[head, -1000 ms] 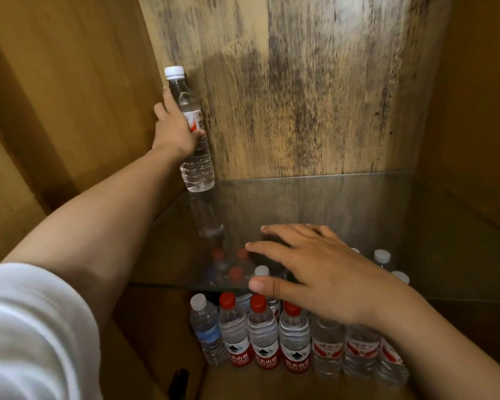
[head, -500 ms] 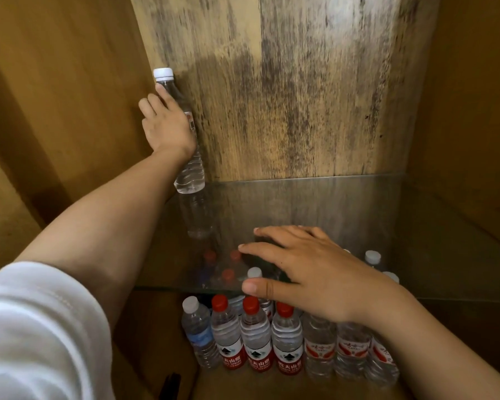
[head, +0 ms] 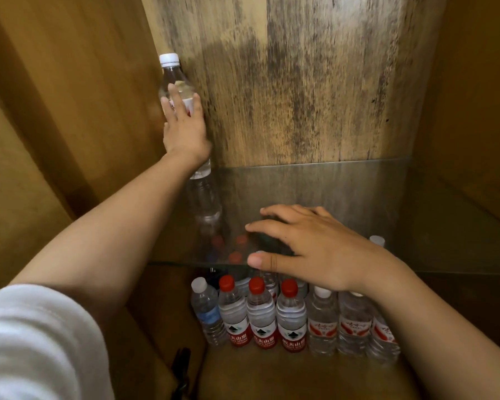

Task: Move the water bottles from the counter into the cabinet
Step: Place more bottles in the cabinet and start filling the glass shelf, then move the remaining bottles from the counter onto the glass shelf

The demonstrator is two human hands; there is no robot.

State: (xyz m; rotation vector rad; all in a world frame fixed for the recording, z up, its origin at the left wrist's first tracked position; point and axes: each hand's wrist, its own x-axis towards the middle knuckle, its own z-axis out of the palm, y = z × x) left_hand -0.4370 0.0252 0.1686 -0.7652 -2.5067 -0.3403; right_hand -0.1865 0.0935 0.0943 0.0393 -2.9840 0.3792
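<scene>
On the lower level, a row of water bottles [head: 289,321] stands upright, shoulder to shoulder, below the glass shelf [head: 445,243]. The right hand [head: 309,249] rests flat on the shelf's front edge, fingers spread, gripping nothing. At the back left corner, the left hand [head: 185,125] wraps a white-capped bottle [head: 173,79] standing upright on the shelf against the rear panel [head: 315,82].

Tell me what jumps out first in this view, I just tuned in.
The left hand grips a white-capped bottle upright in the back-left corner of the glass shelf, against the stained back panel. The right hand lies flat and open at the shelf's front edge. Below, a row of bottles stands, three with red caps.
</scene>
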